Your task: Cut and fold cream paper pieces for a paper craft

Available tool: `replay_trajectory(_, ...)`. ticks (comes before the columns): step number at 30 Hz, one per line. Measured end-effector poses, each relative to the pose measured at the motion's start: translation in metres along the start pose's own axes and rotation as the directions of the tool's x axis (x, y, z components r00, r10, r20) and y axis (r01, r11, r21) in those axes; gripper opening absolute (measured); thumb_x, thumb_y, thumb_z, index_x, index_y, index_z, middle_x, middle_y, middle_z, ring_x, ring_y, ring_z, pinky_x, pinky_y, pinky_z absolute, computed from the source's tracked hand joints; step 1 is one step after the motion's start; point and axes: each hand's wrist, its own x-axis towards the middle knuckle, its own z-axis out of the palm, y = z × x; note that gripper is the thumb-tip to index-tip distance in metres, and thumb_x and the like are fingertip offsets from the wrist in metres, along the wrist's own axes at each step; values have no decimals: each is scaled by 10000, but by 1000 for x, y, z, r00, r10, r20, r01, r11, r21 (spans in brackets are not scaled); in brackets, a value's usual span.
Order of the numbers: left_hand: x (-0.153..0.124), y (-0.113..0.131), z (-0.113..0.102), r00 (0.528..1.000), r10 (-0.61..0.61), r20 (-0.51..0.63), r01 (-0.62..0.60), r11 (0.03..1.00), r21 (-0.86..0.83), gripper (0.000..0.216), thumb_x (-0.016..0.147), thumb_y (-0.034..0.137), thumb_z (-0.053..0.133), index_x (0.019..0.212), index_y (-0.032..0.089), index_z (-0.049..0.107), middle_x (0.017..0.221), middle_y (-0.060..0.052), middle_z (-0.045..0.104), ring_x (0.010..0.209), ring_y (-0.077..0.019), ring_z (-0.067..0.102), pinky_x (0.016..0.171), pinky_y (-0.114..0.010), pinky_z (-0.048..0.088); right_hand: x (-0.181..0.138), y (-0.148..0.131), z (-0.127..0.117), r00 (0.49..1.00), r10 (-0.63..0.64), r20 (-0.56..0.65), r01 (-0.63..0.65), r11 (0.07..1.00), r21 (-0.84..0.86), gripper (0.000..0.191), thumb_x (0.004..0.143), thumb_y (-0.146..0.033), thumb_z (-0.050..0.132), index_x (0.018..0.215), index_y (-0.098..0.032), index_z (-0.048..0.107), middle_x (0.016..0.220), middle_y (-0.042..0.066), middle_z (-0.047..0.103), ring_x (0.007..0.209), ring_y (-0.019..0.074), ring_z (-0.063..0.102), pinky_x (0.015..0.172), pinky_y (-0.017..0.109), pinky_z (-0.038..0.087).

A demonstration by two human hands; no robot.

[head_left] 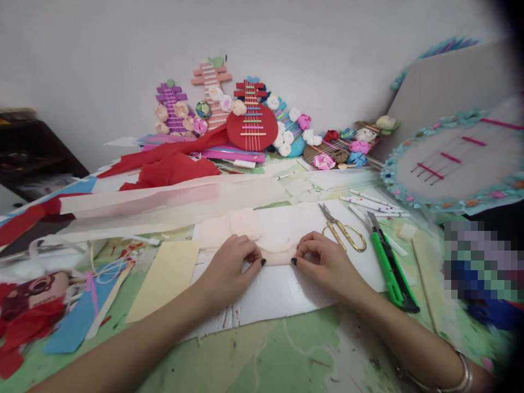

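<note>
A pale peach strip of crepe paper (279, 256) lies across a white board (282, 292) in front of me. My left hand (234, 267) pinches the strip's left end between thumb and fingers. At the right end, my right hand (321, 265) grips it the same way. The strip's near edge looks folded or rolled. Behind my left hand sits another piece of peach crepe paper (241, 221). Gold-handled scissors (341, 228) rest on the board beyond my right hand. Beside them is a green utility knife (391, 265) with its blade out.
Decorated lute-shaped crafts, one of them red (256, 128), lean along the back wall. Long cream paper (172, 202) and red cloth (167, 172) spread across the table. A yellow sheet (166, 275) and blue strip (76, 319) lie left. Patterned paper sticks (372, 204) lie right.
</note>
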Motion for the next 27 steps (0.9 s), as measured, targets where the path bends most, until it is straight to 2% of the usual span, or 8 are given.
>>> replay_trajectory(12, 0, 1, 5, 999, -32, 20, 30, 998, 59, 105, 724, 97, 489, 646, 168, 488, 698, -15, 516, 709, -171, 463, 654, -309, 386, 1, -5, 8, 995, 67, -72, -75, 991, -109, 97, 663, -152, 549, 584, -180, 598, 806, 36, 570, 746, 165, 544, 683, 304, 405)
replay_trajectory(19, 0, 0, 5, 1000, -25, 17, 24, 999, 45, 107, 719, 89, 477, 648, 169, 480, 701, -18, 512, 711, -173, 458, 657, -314, 383, 2, -7, 9, 993, 94, -75, -103, 987, -123, 93, 652, -160, 557, 565, -181, 579, 794, 26, 565, 718, 152, 533, 655, 288, 387)
replay_trajectory(27, 1, 1, 2, 996, -30, 83, 27, 999, 32, 122, 731, 91, 470, 780, 185, 531, 740, -7, 498, 730, -166, 457, 677, -303, 373, 1, -9, 7, 995, 73, -69, -79, 992, -94, 64, 650, -119, 540, 649, -182, 550, 774, 10, 540, 757, 157, 502, 677, 277, 373)
